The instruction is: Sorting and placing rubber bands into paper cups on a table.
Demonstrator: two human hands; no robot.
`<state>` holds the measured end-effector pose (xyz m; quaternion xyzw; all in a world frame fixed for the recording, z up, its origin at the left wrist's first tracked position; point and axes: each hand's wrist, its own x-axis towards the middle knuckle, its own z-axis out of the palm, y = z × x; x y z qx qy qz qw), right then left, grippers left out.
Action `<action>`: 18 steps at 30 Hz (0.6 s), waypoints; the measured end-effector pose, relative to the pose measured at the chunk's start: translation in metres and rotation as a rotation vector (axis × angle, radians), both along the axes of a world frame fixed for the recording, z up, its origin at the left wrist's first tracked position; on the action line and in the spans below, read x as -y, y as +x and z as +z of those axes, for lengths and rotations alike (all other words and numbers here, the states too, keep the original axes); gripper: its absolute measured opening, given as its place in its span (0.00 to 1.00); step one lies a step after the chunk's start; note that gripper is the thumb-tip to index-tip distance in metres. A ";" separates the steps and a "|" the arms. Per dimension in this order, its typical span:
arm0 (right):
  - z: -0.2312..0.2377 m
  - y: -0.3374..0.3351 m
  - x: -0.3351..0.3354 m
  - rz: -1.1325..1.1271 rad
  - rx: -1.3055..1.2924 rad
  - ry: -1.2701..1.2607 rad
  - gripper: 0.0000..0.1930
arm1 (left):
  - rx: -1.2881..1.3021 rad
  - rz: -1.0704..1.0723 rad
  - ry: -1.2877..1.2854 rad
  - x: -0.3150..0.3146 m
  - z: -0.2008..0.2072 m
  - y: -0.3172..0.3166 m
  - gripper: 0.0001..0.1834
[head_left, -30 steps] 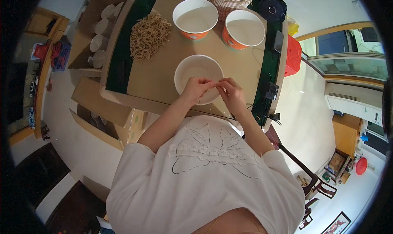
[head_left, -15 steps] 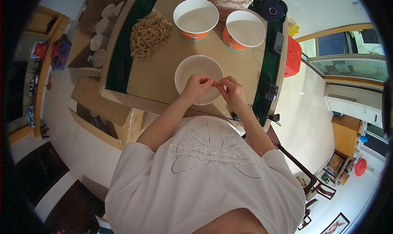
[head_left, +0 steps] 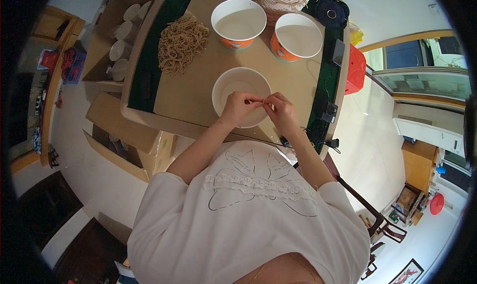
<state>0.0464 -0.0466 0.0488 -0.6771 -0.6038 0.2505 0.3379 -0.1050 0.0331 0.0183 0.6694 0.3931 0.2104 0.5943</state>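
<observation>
Left hand (head_left: 237,108) edges toward right hand (head_left: 282,111) near the bowl's (head_left: 238,81) three o'clock; my pinches look closed, contents indiscernible; slackening could cause a drop.

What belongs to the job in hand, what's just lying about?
Likely in use:
- left hand, right hand
- white round bowl below
- tangled tan strand heap
- two white-and-orange round tubs

Likely lying about:
- round black object
- red plastic item
- blue plastic basket

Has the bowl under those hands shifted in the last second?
No, the bowl sits in the same spot on the cardboard sheet, judged against the sheet's front edge.
</observation>
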 end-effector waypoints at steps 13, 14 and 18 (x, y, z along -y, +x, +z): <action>0.006 -0.006 0.002 -0.067 -0.033 -0.070 0.10 | -0.008 0.102 -0.060 0.003 -0.003 0.001 0.07; 0.006 -0.006 0.002 -0.053 -0.030 -0.061 0.11 | 0.000 0.108 -0.087 0.003 -0.003 0.001 0.06; 0.004 -0.010 0.000 -0.078 -0.067 0.037 0.09 | 0.042 0.095 -0.106 0.003 -0.005 0.003 0.06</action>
